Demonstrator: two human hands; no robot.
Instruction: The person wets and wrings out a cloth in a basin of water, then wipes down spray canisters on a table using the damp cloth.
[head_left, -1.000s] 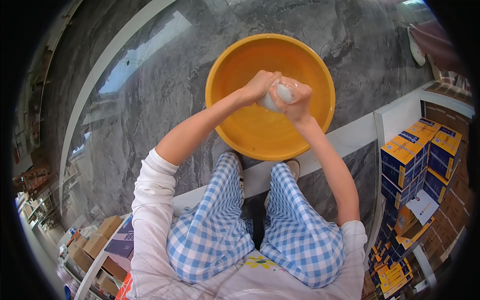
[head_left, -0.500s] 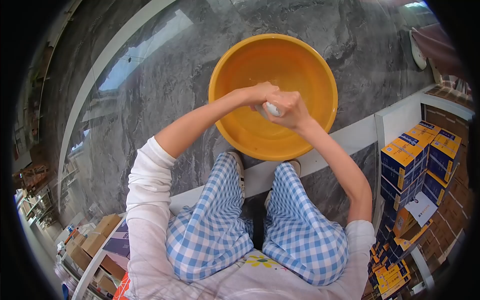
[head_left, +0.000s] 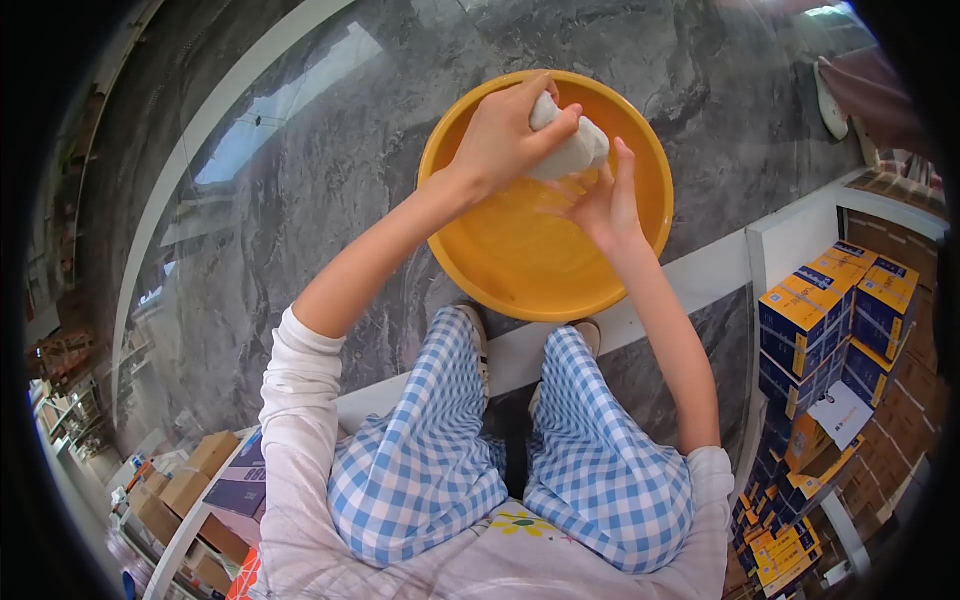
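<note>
A bunched white cloth [head_left: 575,148] is gripped in my left hand [head_left: 505,138], over the far half of a round yellow basin [head_left: 470,275]. The basin stands on the floor in front of my feet. Just below and to the right of the cloth, my right hand [head_left: 608,208] has its fingers spread and holds nothing. A small gap seems to lie between its fingertips and the cloth. Some water looks to be in the bottom of the basin, though reflections make its depth hard to judge.
Grey marbled tiles [head_left: 330,200] surround the basin. Stacked blue and yellow boxes [head_left: 805,310] stand at right beside a white frame [head_left: 790,225]. Cardboard boxes [head_left: 200,475] are at lower left. Another person's shoe [head_left: 832,100] shows at upper right.
Both hands were closed together on the cloth above the basin's middle. My left hand has since lifted it farther away, and my right hand has let go and spread its fingers.
</note>
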